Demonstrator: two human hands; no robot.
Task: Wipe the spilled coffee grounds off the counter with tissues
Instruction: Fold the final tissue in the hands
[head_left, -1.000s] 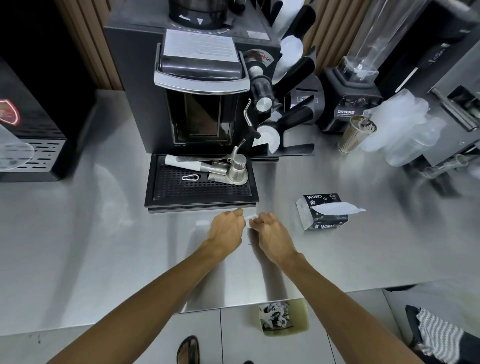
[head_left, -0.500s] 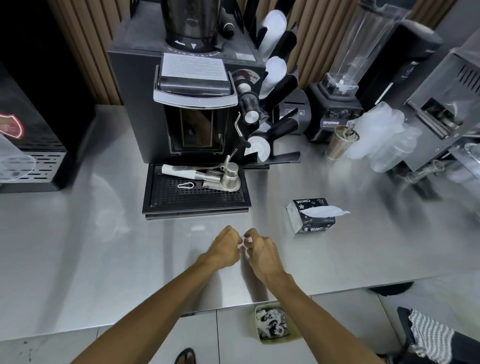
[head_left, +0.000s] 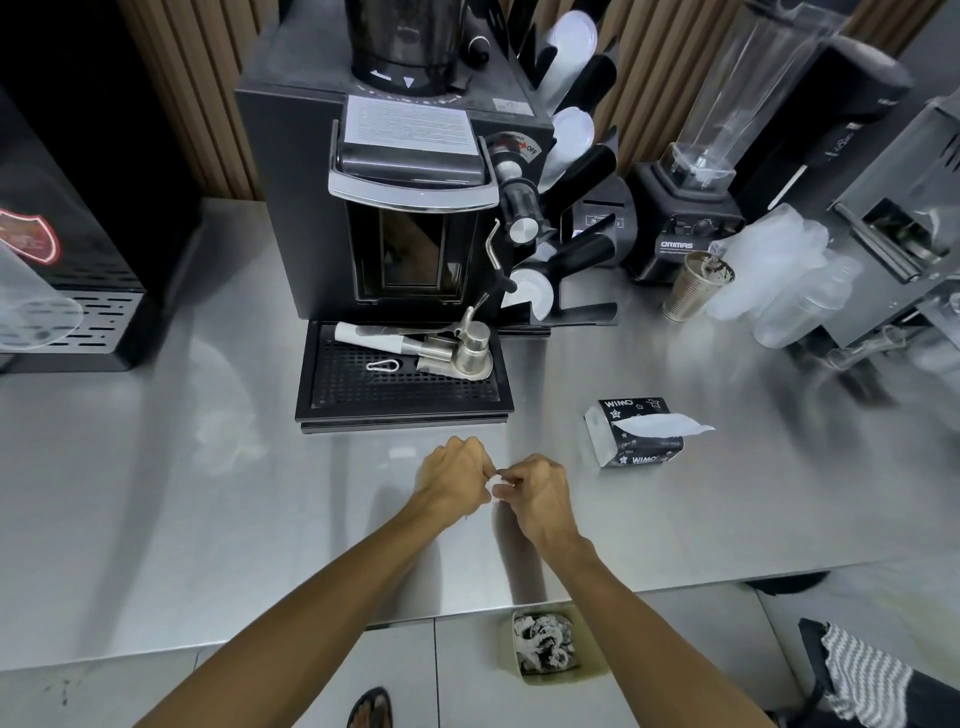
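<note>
**Both hands bunch a tissue in front of the drip tray**

The left hand (head_left: 454, 475) and right hand (head_left: 537, 488) meet fingertip to fingertip, fingers curled in tight. Only a sliver of white tissue (head_left: 500, 474) shows pinched between them; the rest is hidden. The hold looks like gathering the sheet inward, likely so that any grounds stay folded inside instead of dropping.

The hands sit low over the steel counter (head_left: 208, 493), just in front of the drip tray (head_left: 405, 395). No grounds can be made out on the steel there.

The tissue pack (head_left: 639, 441) lies to the tray's right, a fresh sheet sticking out ready to pull. Further in front of the tray, past the counter edge on the floor, a bin (head_left: 548, 676) holds crumpled tissues. That is probably where this wad goes.
</note>
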